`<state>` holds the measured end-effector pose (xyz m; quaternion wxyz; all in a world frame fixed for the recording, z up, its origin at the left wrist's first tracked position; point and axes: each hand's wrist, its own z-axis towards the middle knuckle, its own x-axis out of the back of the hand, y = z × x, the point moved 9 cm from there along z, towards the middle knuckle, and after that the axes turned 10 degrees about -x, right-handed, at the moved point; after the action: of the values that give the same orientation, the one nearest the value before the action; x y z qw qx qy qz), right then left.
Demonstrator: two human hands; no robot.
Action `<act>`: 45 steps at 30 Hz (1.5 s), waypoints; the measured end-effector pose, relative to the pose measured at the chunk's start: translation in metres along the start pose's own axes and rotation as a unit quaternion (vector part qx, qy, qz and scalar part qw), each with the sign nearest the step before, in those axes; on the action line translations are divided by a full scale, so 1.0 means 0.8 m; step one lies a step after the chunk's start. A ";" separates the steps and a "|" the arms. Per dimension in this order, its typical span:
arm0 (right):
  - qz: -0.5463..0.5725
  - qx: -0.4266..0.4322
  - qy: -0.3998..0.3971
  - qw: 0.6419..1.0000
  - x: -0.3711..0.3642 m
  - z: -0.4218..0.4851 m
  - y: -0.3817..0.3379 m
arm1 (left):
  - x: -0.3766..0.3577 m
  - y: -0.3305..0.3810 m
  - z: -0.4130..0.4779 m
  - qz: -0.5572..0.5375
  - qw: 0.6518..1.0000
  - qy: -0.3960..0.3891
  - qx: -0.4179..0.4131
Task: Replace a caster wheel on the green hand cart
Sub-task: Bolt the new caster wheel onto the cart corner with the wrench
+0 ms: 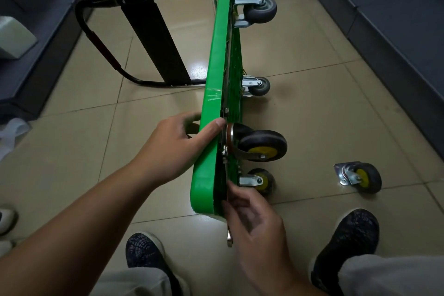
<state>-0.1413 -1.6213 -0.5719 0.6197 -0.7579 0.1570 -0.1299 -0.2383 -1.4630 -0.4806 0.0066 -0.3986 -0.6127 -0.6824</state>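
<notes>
While glossy green cart [211, 94] stands edgewise on tile [312, 108], left hand [177, 149] grips rounded rim, right hand [254, 221] holds flat steel wrench [229, 239]

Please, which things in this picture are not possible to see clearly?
Head view only:
1. The wrench: its middle is covered by the right grip; its working end is lost against the dark underside of the green cart.
2. Right grip: motion-blurred, finger positions unclear.
3. Left grip: fingers blurred, partly behind the cart's deck.
4. The lower yellow-hub caster: partly covered by the right grip.
</notes>
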 end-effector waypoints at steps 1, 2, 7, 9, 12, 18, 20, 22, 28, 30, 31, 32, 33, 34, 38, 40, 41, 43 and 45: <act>0.003 0.007 0.007 1.000 0.003 0.000 -0.005 | -0.001 0.001 0.000 0.001 1.000 -0.003 -0.003; 0.011 0.009 0.011 1.000 0.005 0.000 -0.009 | -0.001 0.002 0.000 0.000 1.000 -0.006 -0.005; 0.068 -0.030 0.016 0.997 0.011 -0.004 -0.034 | -0.002 0.004 0.000 -0.002 1.000 -0.019 -0.018; 0.104 -0.072 0.005 0.992 0.010 -0.004 -0.044 | -0.002 0.002 0.000 -0.012 1.000 -0.020 -0.019; 0.157 -0.142 -0.020 0.977 0.006 0.002 -0.069 | -0.002 0.000 0.000 -0.027 0.999 -0.022 -0.016; 0.253 -0.290 -0.115 0.916 -0.012 0.042 -0.117 | -0.002 0.000 0.000 0.005 0.999 -0.015 -0.032; 0.242 -0.306 -0.143 0.909 -0.018 0.044 -0.126 | -0.001 0.000 -0.002 0.000 0.999 -0.012 -0.031; 0.229 -0.306 -0.154 0.911 -0.017 0.040 -0.128 | -0.001 0.001 -0.002 0.000 0.999 -0.012 -0.033; 0.147 -0.176 -0.063 0.971 0.026 0.009 -0.133 | -0.004 0.000 0.000 -0.006 0.999 -0.019 -0.027; 0.075 -0.044 -0.005 0.996 0.046 0.002 -0.129 | -0.005 -0.001 -0.001 -0.014 0.999 -0.022 -0.021; 0.032 0.014 0.009 0.999 0.053 0.002 -0.122 | -0.006 -0.001 -0.002 -0.014 0.999 -0.023 -0.020; -0.013 0.058 0.014 0.998 0.057 0.005 -0.112 | -0.006 0.000 -0.003 -0.012 0.999 -0.023 -0.019; -0.051 0.090 0.014 0.995 0.059 0.009 -0.101 | -0.006 0.000 -0.003 -0.010 0.999 -0.023 -0.019; -0.078 0.113 0.012 0.990 0.060 0.013 -0.090 | -0.006 0.000 -0.003 -0.010 1.000 -0.022 -0.019; -0.102 0.155 -0.005 0.983 0.054 0.020 -0.056 | -0.004 -0.003 -0.002 -0.013 1.000 -0.019 -0.021; -0.106 0.173 -0.022 0.979 0.048 0.019 -0.049 | -0.003 -0.006 -0.001 -0.013 1.000 -0.019 -0.020; -0.109 0.181 -0.032 0.977 0.045 0.018 -0.047 | -0.003 -0.007 0.000 -0.010 1.000 -0.019 -0.021; -0.111 0.188 -0.044 0.975 0.040 0.018 -0.043 | -0.004 -0.006 0.001 -0.004 0.999 -0.019 -0.027; -0.106 0.186 -0.045 0.976 0.037 0.019 -0.040 | -0.005 -0.004 0.001 -0.005 0.999 -0.018 -0.031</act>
<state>-0.1057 -1.6133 -0.5439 0.7386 -0.6472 0.0207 -0.1875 -0.2367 -1.4635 -0.4859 -0.0206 -0.4079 -0.5932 -0.6938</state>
